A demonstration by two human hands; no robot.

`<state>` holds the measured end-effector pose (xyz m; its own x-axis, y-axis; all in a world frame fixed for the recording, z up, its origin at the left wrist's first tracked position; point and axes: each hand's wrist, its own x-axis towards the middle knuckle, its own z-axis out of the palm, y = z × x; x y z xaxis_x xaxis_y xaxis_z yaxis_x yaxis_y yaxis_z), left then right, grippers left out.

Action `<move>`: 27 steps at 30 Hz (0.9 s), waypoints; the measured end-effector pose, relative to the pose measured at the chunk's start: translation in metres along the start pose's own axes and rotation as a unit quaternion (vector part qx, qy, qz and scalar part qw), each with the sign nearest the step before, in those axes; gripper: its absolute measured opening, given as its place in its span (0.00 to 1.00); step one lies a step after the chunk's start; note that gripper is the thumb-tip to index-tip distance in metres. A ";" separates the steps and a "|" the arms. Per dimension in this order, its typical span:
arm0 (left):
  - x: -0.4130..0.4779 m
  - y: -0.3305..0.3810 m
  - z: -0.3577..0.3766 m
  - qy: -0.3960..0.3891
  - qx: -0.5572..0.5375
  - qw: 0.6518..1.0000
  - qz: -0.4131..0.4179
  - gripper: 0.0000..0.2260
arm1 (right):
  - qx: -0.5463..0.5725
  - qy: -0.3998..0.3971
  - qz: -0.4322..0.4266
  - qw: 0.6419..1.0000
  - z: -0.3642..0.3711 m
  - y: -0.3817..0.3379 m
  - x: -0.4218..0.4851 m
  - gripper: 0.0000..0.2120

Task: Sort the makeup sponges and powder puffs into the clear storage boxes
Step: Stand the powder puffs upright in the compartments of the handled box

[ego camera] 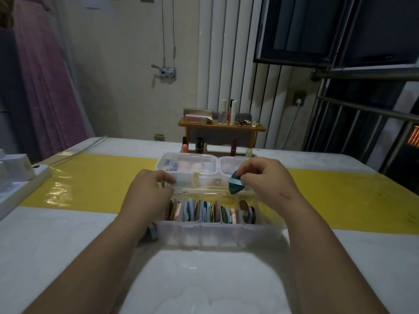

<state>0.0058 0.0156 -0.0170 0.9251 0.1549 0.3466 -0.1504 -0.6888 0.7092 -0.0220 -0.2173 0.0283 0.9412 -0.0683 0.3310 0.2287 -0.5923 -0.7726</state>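
A clear divided storage box [217, 234] stands in front of me, its compartments packed with several upright powder puffs [204, 211] in mixed colours. Behind it, a smaller clear box [188, 164] with a closed lid holds pale sponges. My right hand [267, 180] pinches a dark teal triangular puff [235, 185] with a light blue strap, above the raised lid of the front box. My left hand [152, 189] grips the left part of that clear lid [204, 189]. One more puff [152, 232] lies on the table by my left forearm, partly hidden.
Lipsticks and small bottles [199, 147] stand behind the boxes. A small wooden shelf [221, 126] with cosmetics is further back. A white power strip [20, 184] lies at the left. A yellow band [90, 177] crosses the white table.
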 end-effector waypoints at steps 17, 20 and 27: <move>-0.016 0.029 0.004 -0.026 0.179 0.958 0.224 0.13 | -0.152 0.007 0.103 0.983 -0.024 0.009 0.004 0.09; -0.018 0.030 0.007 -0.022 0.186 0.954 0.236 0.13 | -0.192 -0.054 0.137 0.970 -0.025 0.008 0.003 0.07; -0.015 0.024 0.008 -0.052 0.099 0.980 0.166 0.10 | -0.225 -0.104 0.156 0.956 -0.020 0.016 0.005 0.06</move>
<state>-0.0085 -0.0091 -0.0101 0.8687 -0.1669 0.4664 -0.3878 -0.8149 0.4308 -0.0183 -0.2434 0.0285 0.9859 -0.1651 -0.0280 -0.1575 -0.8575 -0.4897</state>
